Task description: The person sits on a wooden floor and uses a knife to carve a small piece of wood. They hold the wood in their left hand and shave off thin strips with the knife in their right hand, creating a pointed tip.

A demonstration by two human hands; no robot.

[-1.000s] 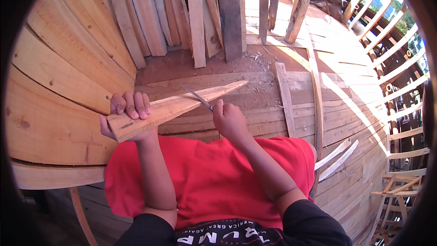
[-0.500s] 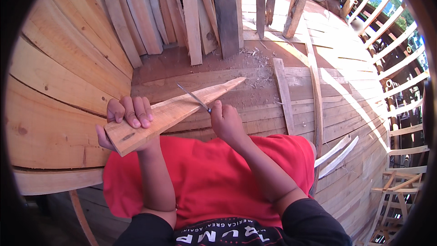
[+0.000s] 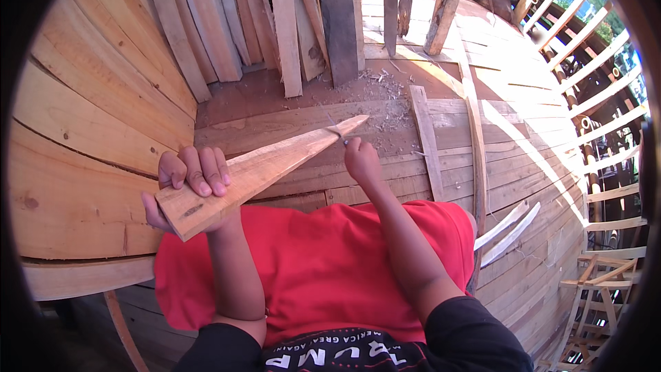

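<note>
A long tapered piece of wood (image 3: 268, 162) slants across in front of me, its thick end at the left and its narrow tip toward the far right. My left hand (image 3: 196, 176) grips the thick end, fingers over the top face. In my right hand (image 3: 362, 162), closed in a fist, is the handle of a knife (image 3: 337, 131). The thin blade lies across the wood close to its narrow tip and looks slightly blurred. Most of the handle is hidden by my fingers.
Pale shavings (image 3: 389, 100) are scattered over the plank floor (image 3: 530, 158) beyond the tip. A curved plank wall (image 3: 82, 145) rises at the left. Upright boards (image 3: 286, 34) lean at the back. Two pale curved strips (image 3: 509, 234) lie at the right, near a wooden frame (image 3: 595, 303).
My right hand has slid the knife away from me along the wood, from about its middle to near the narrow tip. The left hand's hold is nearly unchanged.
</note>
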